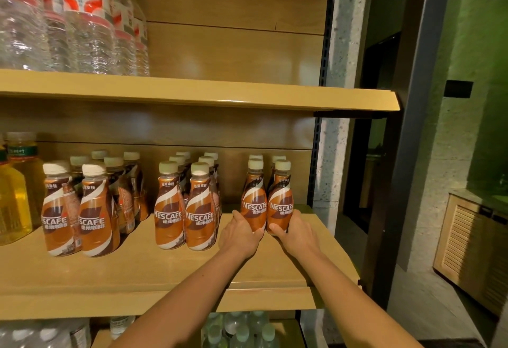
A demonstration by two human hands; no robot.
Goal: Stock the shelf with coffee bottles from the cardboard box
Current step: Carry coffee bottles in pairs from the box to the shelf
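Middle shelf (165, 270): two Nescafé coffee bottle clusters (170, 210) stocked; third begun at right end, left hand (242, 235) gripping one front bottle (254, 207), right hand (295, 233) its neighbour (280, 210), both standing; cardboard box unseen, remainder unknown.

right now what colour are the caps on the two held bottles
Cream caps on both coffee bottles, clearest in the head view.
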